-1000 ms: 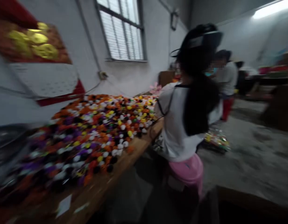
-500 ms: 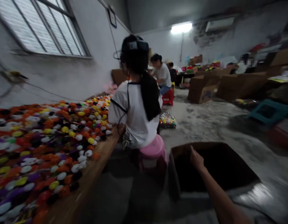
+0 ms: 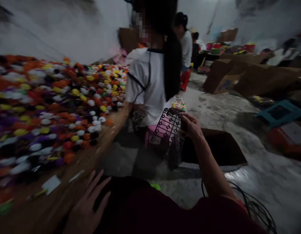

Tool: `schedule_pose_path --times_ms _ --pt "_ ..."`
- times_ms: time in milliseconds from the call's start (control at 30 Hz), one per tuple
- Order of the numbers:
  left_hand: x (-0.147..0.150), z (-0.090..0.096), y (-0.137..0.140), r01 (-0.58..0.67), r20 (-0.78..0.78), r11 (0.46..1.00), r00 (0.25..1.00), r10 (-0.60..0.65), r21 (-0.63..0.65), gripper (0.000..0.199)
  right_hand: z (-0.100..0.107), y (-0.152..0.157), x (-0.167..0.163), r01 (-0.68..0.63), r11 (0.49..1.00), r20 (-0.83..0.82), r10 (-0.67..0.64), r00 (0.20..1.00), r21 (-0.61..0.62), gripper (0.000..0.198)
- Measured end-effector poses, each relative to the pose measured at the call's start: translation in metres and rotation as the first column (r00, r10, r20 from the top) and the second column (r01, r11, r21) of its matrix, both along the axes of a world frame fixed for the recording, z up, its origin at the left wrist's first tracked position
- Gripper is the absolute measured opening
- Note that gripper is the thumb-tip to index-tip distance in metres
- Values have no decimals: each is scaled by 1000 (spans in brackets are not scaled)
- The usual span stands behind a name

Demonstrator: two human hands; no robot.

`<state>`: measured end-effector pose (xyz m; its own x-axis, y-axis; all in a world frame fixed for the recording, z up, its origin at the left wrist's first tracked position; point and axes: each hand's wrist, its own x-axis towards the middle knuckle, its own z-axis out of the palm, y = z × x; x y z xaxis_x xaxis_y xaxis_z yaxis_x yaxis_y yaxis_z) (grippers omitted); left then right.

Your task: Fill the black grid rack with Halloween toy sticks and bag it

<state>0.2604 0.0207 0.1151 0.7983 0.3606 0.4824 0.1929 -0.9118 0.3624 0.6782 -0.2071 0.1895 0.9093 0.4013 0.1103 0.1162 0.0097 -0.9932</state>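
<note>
My right hand (image 3: 192, 127) is closed on the edge of a black plastic lattice frame (image 3: 167, 125) with small rings along its bars. I see it above the near left corner of an open cardboard box (image 3: 213, 166) with a dark inside. My left hand (image 3: 90, 203) has its fingers spread and holds nothing; it lies beside the wooden table edge (image 3: 101, 156), close to my dark clothing. Heaped on the table are many small plastic pieces (image 3: 74, 92) in orange, white, yellow, black and purple, blurred in places.
A person in a white shirt (image 3: 150, 81) sits ahead on a pink stool (image 3: 165, 126). Black cables (image 3: 253, 201) lie on the floor at the right. A teal stool (image 3: 279, 112) and large cartons (image 3: 238, 74) stand farther right. Other people are at the back.
My view has tilted down. My right hand, earlier over the cardboard box, has come up with the black lattice frame. My left hand has come into view.
</note>
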Motion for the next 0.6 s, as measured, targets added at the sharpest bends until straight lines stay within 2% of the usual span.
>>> schedule_pose_path --times_ms 67,100,133,167,200,233,267,300,400,467,533,600 --pt "3 7 -3 -76 -5 973 997 77 -219 33 5 48 -21 -218 967 -46 226 973 135 47" --pt "4 13 -5 -129 -38 918 992 124 -374 35 7 72 -32 -298 942 -44 308 950 156 45" --pt "5 19 -7 -183 -74 824 983 169 -537 40 8 97 -44 -369 916 -34 379 925 158 43" --pt "6 26 -8 -202 -77 689 975 208 -696 48 8 122 -56 -439 887 -16 445 895 146 41" --pt "7 34 -9 -173 -45 550 970 238 -817 57 8 145 -70 -504 855 15 506 862 122 39" --pt "7 40 -9 -126 -5 439 964 267 -890 67 9 168 -85 -566 820 66 562 825 87 36" --pt "6 46 -7 -86 21 356 958 285 -931 74 10 189 -101 -621 783 141 610 780 46 34" --pt "4 50 -4 -42 62 316 948 311 -948 77 12 208 -119 -665 747 236 644 727 8 32" --pt "-21 53 5 -31 128 364 906 404 -931 64 23 246 -178 -771 632 533 678 507 -71 25" --pt "-49 47 3 -78 119 383 878 464 -921 50 32 257 -214 -846 519 656 682 322 -124 22" --pt "-79 38 -10 -141 98 387 838 536 -911 35 41 258 -242 -914 362 715 687 127 -184 23" --pt "-102 31 -31 -226 90 401 768 634 -888 23 49 255 -264 -959 147 725 685 -77 -241 23"
